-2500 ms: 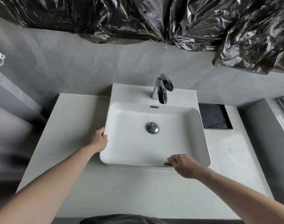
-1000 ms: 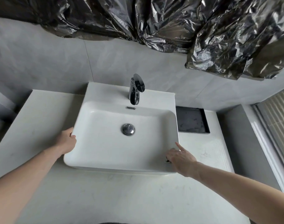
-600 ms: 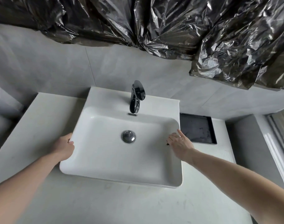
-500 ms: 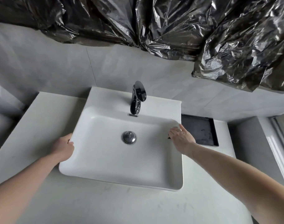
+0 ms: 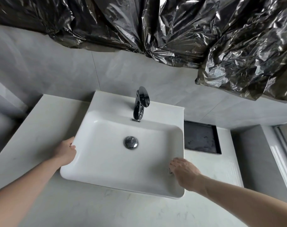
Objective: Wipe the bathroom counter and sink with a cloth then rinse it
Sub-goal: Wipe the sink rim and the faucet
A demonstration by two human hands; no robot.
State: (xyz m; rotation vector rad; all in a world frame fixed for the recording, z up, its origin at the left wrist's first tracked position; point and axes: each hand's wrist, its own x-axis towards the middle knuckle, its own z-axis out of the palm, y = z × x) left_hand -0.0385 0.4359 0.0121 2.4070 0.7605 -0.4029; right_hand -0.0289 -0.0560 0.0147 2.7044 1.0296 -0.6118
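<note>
A white rectangular sink [image 5: 106, 163] stands on a pale stone counter [image 5: 41, 128]. At its back is a dark chrome tap [image 5: 140, 104], and a round chrome drain plug [image 5: 131, 142] sits in the basin floor. My left hand [image 5: 65, 151] grips the sink's left rim, thumb over the edge. My right hand [image 5: 185, 171] lies on the right rim near the front corner, fingers bent over the edge into the basin. A small dark bit shows under its fingertips. No cloth is clearly visible; whether one is under the palm I cannot tell.
A shallow black tray [image 5: 201, 140] lies on the counter right of the sink, against the grey tiled wall. Crumpled black plastic sheeting [image 5: 155, 30] hangs above. A grey ledge and a window frame [image 5: 283, 154] border the counter on the right.
My right hand went from the front rim up the right rim to the far corner, then slid back toward me along that rim. The left hand stayed on the left rim.
</note>
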